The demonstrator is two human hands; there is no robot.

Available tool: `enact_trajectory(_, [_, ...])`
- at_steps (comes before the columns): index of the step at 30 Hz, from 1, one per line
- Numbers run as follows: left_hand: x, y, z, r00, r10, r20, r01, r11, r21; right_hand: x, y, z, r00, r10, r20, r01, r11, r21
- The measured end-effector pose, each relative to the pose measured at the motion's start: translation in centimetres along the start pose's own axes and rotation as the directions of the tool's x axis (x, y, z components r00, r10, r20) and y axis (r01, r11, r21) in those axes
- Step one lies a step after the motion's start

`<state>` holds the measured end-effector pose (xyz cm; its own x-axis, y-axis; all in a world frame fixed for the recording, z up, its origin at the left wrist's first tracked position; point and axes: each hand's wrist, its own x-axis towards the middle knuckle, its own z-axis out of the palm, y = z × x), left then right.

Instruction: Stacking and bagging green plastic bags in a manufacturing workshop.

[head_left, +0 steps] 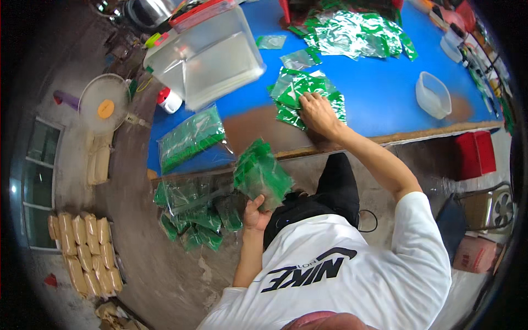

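Observation:
My left hand is closed round the lower end of a fanned bunch of green-and-clear plastic bags, held in front of the table's edge. On the blue table, my right hand bends its fingers onto a loose pile of similar flat bags, pinching at the top one; its fingertips are partly hidden. Close to the left side of that pile, a neat stack of green-and-clear bags in a clear wrapper lies near the table's front edge.
A shiny heap of bags covers the far side of the blue table. A clear plastic bin is at the left, beside a red-and-white bottle; a small clear tub sits right. More green bags hang below the table edge.

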<state>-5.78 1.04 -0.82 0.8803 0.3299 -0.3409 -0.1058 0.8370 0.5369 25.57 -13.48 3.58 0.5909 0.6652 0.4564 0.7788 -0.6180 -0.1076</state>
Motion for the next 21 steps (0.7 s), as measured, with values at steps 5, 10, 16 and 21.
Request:
enact_trajectory(5, [0.0,0.1,-0.2,0.993,-0.044,0.109,0.051,0.997,-0.066,1.8,-0.5,-1.7,0.989,0.077,0.126,-0.102,0.973,0.205])
enact_trajectory(10, [2.1,0.2,3.1,0.951,-0.087,0.296,0.180,0.936,-0.303,-0.3,-3.2,-4.5,0.899,0.426,0.103,-0.245,0.294,0.924])
enact_trajectory(16, [4.0,1.0,7.0,0.969,-0.040,0.245,0.115,0.947,-0.299,-6.7,-10.1,-6.1,0.836,0.211,0.506,-0.316,-0.569,0.759])
enact_trajectory(21, [4.5,1.2,1.8,0.984,-0.019,0.175,0.023,0.999,-0.023,-6.0,-9.1,-6.8,0.832,0.140,0.536,-0.413,-0.488,0.769])
